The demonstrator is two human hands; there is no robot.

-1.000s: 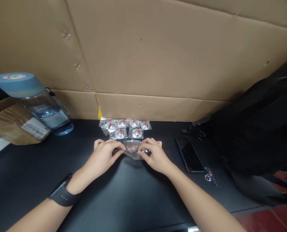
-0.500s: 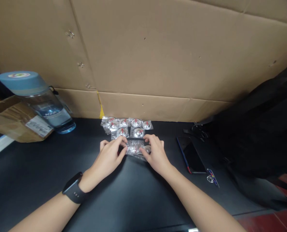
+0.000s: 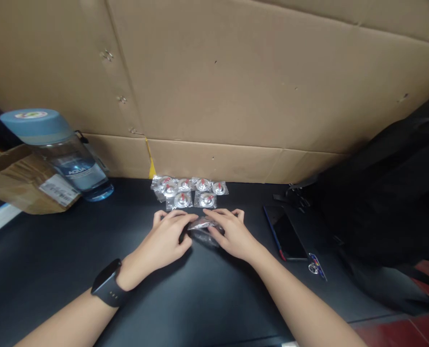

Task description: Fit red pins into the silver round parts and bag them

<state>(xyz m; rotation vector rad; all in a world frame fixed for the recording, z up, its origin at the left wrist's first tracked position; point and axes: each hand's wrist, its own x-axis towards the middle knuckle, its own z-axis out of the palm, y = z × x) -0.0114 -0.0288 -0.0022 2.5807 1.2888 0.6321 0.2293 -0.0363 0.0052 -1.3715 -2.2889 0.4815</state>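
Note:
Between my hands, a crinkled clear plastic packet (image 3: 204,230) is lifted and tilted at the black table; its contents are mostly hidden. My left hand (image 3: 169,236) curls at its left end, with the index fingertip on its upper edge and the thumb lower down. My right hand (image 3: 232,233) grips the right end, fingers over the top and thumb on the near face. Just beyond lie several clear packets (image 3: 182,199), each with a round silvery metal piece with a red mark. One of these metal pieces in its packet (image 3: 207,200) lies just above my right fingertips.
A water bottle with a blue lid (image 3: 80,168) stands at the left by a brown paper bag (image 3: 26,183). A phone (image 3: 286,233) and a keyring (image 3: 313,268) lie right of my hands. A black bag (image 3: 387,207) fills the right side; a cardboard wall (image 3: 236,96) closes the back.
The packet between my hands has tipped up and bunched, its flat face no longer showing. Both hands have shifted slightly nearer to me, and my right fingers have moved left over its top.

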